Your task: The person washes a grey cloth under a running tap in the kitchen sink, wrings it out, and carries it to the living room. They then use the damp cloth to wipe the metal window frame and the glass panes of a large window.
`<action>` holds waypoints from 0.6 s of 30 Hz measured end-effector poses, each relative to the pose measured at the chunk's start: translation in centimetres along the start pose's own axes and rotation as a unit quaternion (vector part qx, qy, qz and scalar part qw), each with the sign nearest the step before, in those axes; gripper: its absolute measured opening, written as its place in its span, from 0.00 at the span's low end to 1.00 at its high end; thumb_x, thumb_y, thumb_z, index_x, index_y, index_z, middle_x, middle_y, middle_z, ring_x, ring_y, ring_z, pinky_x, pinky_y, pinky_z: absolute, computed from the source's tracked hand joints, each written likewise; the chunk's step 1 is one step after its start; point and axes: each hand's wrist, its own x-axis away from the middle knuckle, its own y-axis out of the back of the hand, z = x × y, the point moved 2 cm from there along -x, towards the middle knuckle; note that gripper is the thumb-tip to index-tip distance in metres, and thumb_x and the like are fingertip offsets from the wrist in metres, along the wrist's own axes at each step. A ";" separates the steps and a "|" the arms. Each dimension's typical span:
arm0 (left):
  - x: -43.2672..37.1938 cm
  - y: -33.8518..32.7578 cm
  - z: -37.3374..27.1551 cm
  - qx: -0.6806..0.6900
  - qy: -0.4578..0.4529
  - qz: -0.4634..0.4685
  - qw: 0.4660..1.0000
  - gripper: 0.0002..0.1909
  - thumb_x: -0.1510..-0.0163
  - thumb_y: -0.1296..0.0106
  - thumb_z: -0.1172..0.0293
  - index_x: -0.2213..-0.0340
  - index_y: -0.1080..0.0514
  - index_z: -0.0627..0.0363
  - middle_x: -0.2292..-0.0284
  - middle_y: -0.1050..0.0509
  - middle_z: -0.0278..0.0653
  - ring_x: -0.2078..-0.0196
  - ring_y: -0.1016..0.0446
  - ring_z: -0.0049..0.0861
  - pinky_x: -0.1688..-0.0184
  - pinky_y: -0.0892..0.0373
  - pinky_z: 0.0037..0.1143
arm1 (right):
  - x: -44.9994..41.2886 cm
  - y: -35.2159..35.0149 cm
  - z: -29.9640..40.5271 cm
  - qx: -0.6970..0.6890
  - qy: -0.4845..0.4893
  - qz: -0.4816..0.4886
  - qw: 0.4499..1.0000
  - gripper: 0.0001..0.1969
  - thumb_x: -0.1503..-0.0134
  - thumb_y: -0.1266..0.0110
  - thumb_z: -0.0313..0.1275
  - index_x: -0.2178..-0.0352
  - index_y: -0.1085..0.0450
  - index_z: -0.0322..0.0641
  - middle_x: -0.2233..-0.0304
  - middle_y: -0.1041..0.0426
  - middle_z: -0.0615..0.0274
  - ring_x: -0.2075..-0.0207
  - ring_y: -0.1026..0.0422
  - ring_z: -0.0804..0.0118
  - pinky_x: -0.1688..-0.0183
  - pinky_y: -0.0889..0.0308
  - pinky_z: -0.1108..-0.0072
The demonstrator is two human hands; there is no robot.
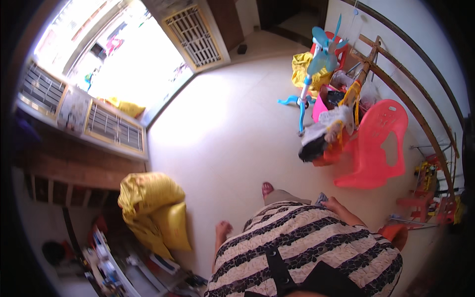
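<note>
My left hand [223, 227] hangs low beside my striped top [282, 237], over the pale floor. Its fingers look loosely curled, and no object shows in it; the hand is too small and blurred to tell more. On the other side, my right hand [331, 203] is closed on a grey cloth [321, 199], which sticks out past the fingers at hip height. One shoe [267, 188] shows in front of my body on the tiled floor [219, 156].
Full yellow woven sacks [152, 193] stand at left. Toward the right are a blue pedestal fan [306, 83], a red plastic chair [382, 144], bags [330, 122] and a wooden frame [400, 83]. Bright light enters through the doorway [137, 55], beside barred windows [115, 126].
</note>
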 end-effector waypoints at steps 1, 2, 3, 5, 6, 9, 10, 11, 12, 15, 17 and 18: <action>-0.8 0.3 0.1 -0.090 -0.001 0.022 0.996 0.13 0.55 0.54 0.65 0.76 0.33 0.65 0.81 0.29 0.40 0.81 0.30 0.23 0.80 0.34 0.21 | 1.0 1.1 5.4 -0.008 0.005 -0.028 1.000 0.22 0.59 0.46 0.36 0.68 0.36 0.24 0.71 0.31 0.54 0.69 0.33 0.65 0.64 0.38 0.77; -1.9 0.1 -0.6 -0.138 -0.045 0.062 0.987 0.15 0.55 0.54 0.64 0.74 0.31 0.67 0.79 0.28 0.42 0.79 0.30 0.23 0.78 0.34 0.22 | -3.1 0.8 5.1 -0.028 0.024 -0.025 0.999 0.22 0.58 0.46 0.36 0.68 0.36 0.24 0.71 0.30 0.55 0.69 0.33 0.65 0.64 0.38 0.77; -3.1 0.1 -0.7 -0.152 -0.047 0.076 0.984 0.14 0.55 0.54 0.64 0.75 0.31 0.67 0.80 0.29 0.42 0.80 0.30 0.23 0.78 0.35 0.22 | -7.4 0.8 4.8 -0.042 0.046 -0.023 0.998 0.21 0.58 0.46 0.35 0.68 0.36 0.24 0.72 0.30 0.55 0.69 0.33 0.65 0.64 0.38 0.77; -5.4 1.4 -1.6 -0.132 0.007 0.081 0.988 0.13 0.56 0.54 0.65 0.76 0.32 0.65 0.81 0.30 0.41 0.81 0.32 0.22 0.80 0.36 0.22 | -6.2 4.2 13.8 0.006 0.078 -0.045 0.996 0.26 0.60 0.48 0.44 0.74 0.35 0.22 0.73 0.31 0.42 0.69 0.30 0.56 0.69 0.38 0.74; -6.8 2.1 -1.9 -0.112 0.031 0.081 0.990 0.12 0.56 0.54 0.65 0.77 0.32 0.65 0.82 0.30 0.40 0.81 0.32 0.22 0.80 0.37 0.22 | -6.0 5.0 17.9 0.035 0.115 -0.075 0.990 0.24 0.58 0.48 0.42 0.73 0.34 0.24 0.74 0.31 0.47 0.71 0.31 0.60 0.69 0.38 0.75; -11.4 3.4 -3.8 -0.060 0.079 0.058 0.993 0.10 0.56 0.54 0.66 0.79 0.33 0.63 0.83 0.32 0.39 0.83 0.34 0.21 0.82 0.39 0.21 | -8.5 7.4 28.3 0.107 0.087 -0.018 0.990 0.27 0.58 0.50 0.46 0.71 0.36 0.24 0.73 0.33 0.39 0.67 0.32 0.53 0.66 0.39 0.72; -13.6 4.0 -5.3 -0.046 0.088 0.050 0.994 0.10 0.56 0.54 0.66 0.79 0.34 0.63 0.84 0.32 0.39 0.84 0.35 0.21 0.83 0.39 0.21 | -10.7 7.7 29.7 0.118 0.119 -0.061 0.984 0.27 0.58 0.50 0.46 0.71 0.36 0.24 0.72 0.33 0.38 0.66 0.33 0.50 0.65 0.39 0.71; -16.2 4.5 -7.0 -0.040 0.092 0.042 0.994 0.10 0.57 0.54 0.67 0.80 0.34 0.62 0.84 0.33 0.38 0.84 0.36 0.21 0.83 0.40 0.21 | -12.5 7.9 30.7 0.130 0.149 -0.104 0.975 0.28 0.58 0.50 0.47 0.71 0.36 0.24 0.71 0.34 0.36 0.65 0.33 0.46 0.64 0.39 0.70; -18.4 4.5 -10.1 -0.032 0.099 0.046 0.993 0.09 0.57 0.54 0.67 0.80 0.34 0.61 0.85 0.33 0.38 0.85 0.36 0.21 0.84 0.40 0.21 | -12.6 10.3 33.1 0.146 0.121 -0.093 0.977 0.29 0.58 0.51 0.48 0.72 0.36 0.24 0.70 0.35 0.34 0.64 0.35 0.44 0.64 0.39 0.70; -26.5 5.7 -16.6 -0.014 0.092 0.037 0.995 0.08 0.57 0.54 0.68 0.82 0.35 0.60 0.87 0.35 0.37 0.86 0.38 0.20 0.86 0.42 0.21 | -15.9 10.6 36.6 0.101 0.017 -0.103 0.989 0.30 0.58 0.52 0.49 0.70 0.37 0.24 0.70 0.34 0.38 0.65 0.34 0.49 0.64 0.40 0.70; -32.6 5.7 -22.2 -0.016 0.078 0.050 0.996 0.08 0.57 0.55 0.69 0.83 0.36 0.59 0.88 0.36 0.36 0.87 0.39 0.20 0.87 0.43 0.20 | -18.7 10.7 35.6 0.134 -0.001 -0.115 0.984 0.33 0.60 0.54 0.55 0.75 0.33 0.25 0.73 0.32 0.39 0.67 0.32 0.48 0.65 0.38 0.70; -35.7 5.7 -25.1 -0.022 0.070 0.055 0.996 0.08 0.58 0.55 0.69 0.84 0.36 0.58 0.88 0.36 0.35 0.88 0.40 0.19 0.87 0.44 0.20 | -19.1 11.2 36.6 0.184 -0.040 -0.075 0.979 0.34 0.61 0.55 0.56 0.74 0.33 0.26 0.73 0.32 0.41 0.68 0.32 0.49 0.64 0.38 0.71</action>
